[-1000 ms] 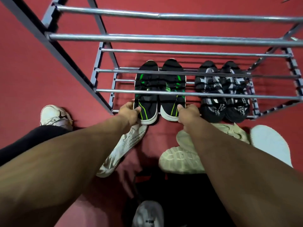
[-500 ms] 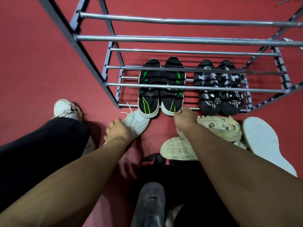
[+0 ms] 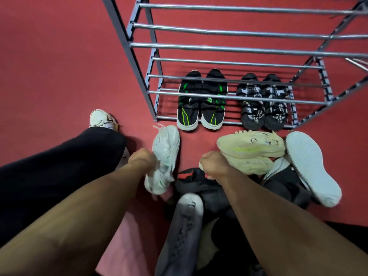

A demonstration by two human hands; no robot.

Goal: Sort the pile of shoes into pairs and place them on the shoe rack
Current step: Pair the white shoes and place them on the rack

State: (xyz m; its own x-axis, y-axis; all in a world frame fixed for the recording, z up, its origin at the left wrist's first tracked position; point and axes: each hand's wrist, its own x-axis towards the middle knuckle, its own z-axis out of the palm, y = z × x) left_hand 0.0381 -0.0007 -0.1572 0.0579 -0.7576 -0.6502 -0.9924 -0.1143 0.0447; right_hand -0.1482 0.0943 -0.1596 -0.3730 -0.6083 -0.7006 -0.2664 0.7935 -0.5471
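Note:
A metal shoe rack (image 3: pixel 239 47) stands on the red floor. Its bottom shelf holds a black-and-green pair (image 3: pixel 202 100) and a black-and-white patterned pair (image 3: pixel 262 102). In front lies the loose pile. My left hand (image 3: pixel 142 159) grips the side of a white shoe with green marks (image 3: pixel 166 154). My right hand (image 3: pixel 214 165) is curled over the near end of a cream shoe (image 3: pixel 249 164), which lies under a second cream shoe (image 3: pixel 253 145). The fingers of both hands are hidden behind the knuckles.
A white shoe lies sole up (image 3: pixel 312 168) at the right of the pile. A grey shoe (image 3: pixel 183 226) and black shoes (image 3: pixel 282 182) lie close to me. My leg in black trousers (image 3: pixel 59 166) and white sneaker (image 3: pixel 100 118) are at the left.
Both hands have drawn back from the heels of the black-and-green pair on the rack, down to the pile. The left now holds the white shoe, the right is on the cream shoe.

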